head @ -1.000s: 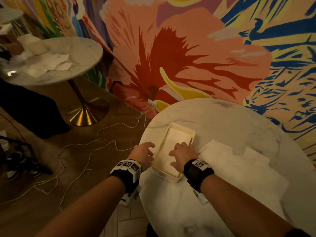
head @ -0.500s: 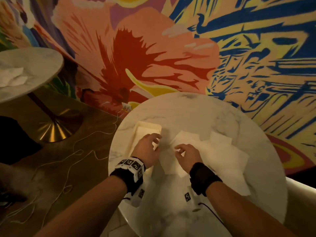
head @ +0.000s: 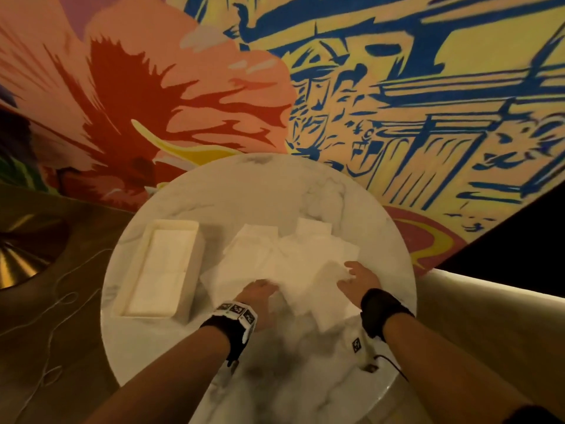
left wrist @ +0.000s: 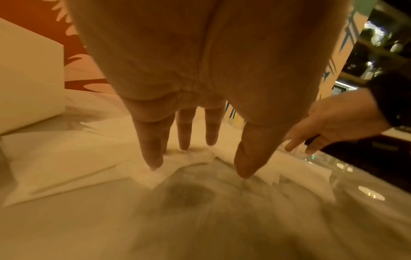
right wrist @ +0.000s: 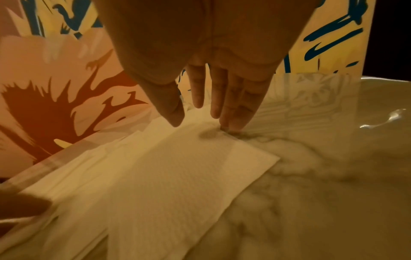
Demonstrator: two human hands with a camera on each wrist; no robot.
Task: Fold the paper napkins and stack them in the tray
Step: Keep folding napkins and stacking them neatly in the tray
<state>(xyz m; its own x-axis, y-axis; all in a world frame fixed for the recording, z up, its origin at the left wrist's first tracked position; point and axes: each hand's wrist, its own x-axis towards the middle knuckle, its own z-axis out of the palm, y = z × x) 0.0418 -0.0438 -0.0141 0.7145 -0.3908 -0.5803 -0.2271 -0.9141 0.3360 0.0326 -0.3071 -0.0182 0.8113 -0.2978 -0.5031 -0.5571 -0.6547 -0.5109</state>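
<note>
A cream rectangular tray (head: 143,255) sits on the left of the round marble table (head: 232,191), with folded napkins (head: 165,270) lying flat inside it. To its right spreads a loose pile of white paper napkins (head: 290,264) (right wrist: 169,176). My left hand (head: 260,289) (left wrist: 200,158) reaches down with straight fingers, its fingertips (left wrist: 153,163) pressing the near edge of the pile. At the pile's right edge my right hand (head: 356,278) (right wrist: 206,114) also has straight fingers, their tips (right wrist: 231,126) touching a napkin's far corner. Neither hand holds anything.
A painted mural wall (head: 305,87) rises right behind the table. A cream padded bench edge (head: 489,316) runs along the right. Wooden floor with a thin white cable (head: 52,316) and a brass table base (head: 18,261) lie to the left.
Both hands left the tray and moved right onto the loose napkin pile; the right hand slid to the pile's right edge. The head view swung right.
</note>
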